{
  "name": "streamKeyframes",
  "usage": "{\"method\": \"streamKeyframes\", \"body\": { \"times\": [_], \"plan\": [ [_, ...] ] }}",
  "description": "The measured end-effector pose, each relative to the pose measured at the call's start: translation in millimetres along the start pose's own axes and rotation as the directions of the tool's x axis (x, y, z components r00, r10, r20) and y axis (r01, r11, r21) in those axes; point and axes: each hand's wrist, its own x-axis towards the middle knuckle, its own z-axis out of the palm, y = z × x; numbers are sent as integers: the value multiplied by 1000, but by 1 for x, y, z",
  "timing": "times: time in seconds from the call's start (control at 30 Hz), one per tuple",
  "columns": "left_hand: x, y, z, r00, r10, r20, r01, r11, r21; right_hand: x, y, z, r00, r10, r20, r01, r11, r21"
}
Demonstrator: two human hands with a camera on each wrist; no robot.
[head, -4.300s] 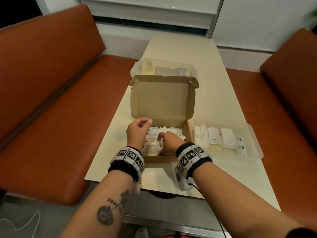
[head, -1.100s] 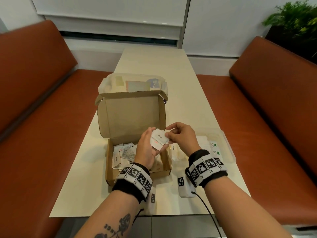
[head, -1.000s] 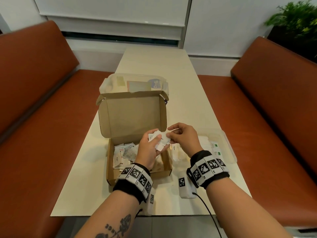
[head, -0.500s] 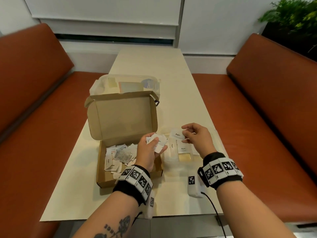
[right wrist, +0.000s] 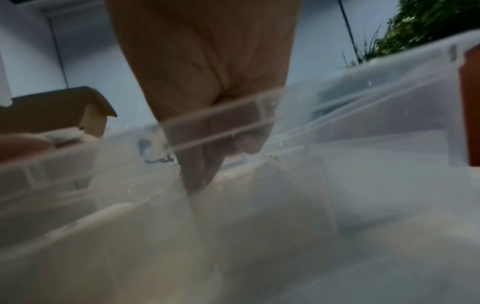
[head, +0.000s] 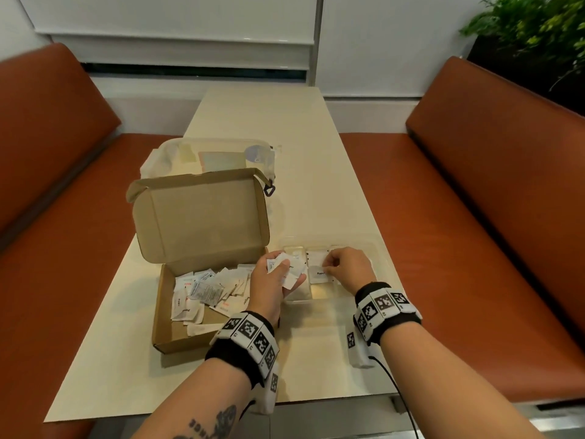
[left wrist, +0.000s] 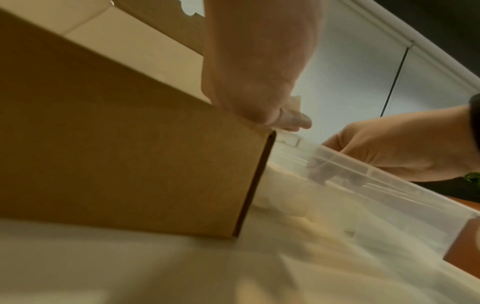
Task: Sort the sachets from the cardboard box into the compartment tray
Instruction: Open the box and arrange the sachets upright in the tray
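Note:
The open cardboard box (head: pixel 177 337) sits on the table with its lid upright and several white sachets (head: pixel 202 289) loose inside. Over the box's right edge, my left hand (head: pixel 285 274) grips a small bunch of white sachets (head: pixel 289 267). Right of the box lies the clear compartment tray (head: pixel 381 251). My right hand (head: pixel 329 269) is down in a middle compartment and pinches the edge of one white sachet (head: pixel 318 274) with dark print. In the right wrist view its fingers (right wrist: pixel 197 164) show blurred through the tray wall (right wrist: pixel 363 123). The left wrist view shows the box side (left wrist: pixel 116 154) and the tray (left wrist: pixel 389 185).
A clear lidded container (head: pixel 164 153) holding flat packets stands behind the box. Orange benches (head: pixel 63 248) flank the cream table (head: pixel 285 128) on both sides. A plant (head: pixel 538 33) is at the far right. A black cable (head: pixel 399 391) trails from my right wrist.
My right hand drew one sachet from the bunch in my left hand and carried it right and down into the tray. My left hand kept its bunch.

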Motion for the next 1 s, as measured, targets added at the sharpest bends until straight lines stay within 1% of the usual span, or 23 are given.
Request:
{"method": "streamKeyframes", "body": {
  "times": [0.07, 0.23, 0.4, 0.63, 0.9, 0.97, 1.0],
  "plan": [
    [0, -1, 0, 1000, -1, -2, 1, 1000, 6, 1, 1, 3, 1000, -13, -13, 12, 999, -46],
    [-2, -2, -1, 1000, 6, -9, -6, 1000, 15, 5, 0, 10, 995, -103, -7, 101, 981, -167],
    [-2, -2, -1, 1000, 13, -20, -13, 999, 35, 4, 0, 21, 995, -101, -21, 96, 983, -155],
    [1, -5, -2, 999, 16, -33, -14, 998, 59, 8, 1, 24, 997, -81, 8, 81, 984, -161],
    [2, -6, -4, 999, 26, -22, -24, 996, 83, 6, 0, 24, 998, -65, -22, 62, 991, -118],
    [1, -6, -3, 999, 26, -22, -24, 996, 88, 3, -6, 20, 994, -74, -87, 72, 997, -16],
    [1, -5, -3, 999, 27, -22, -25, 996, 89, 1, -11, 18, 988, -82, -133, 92, 993, 70]
  ]
}}
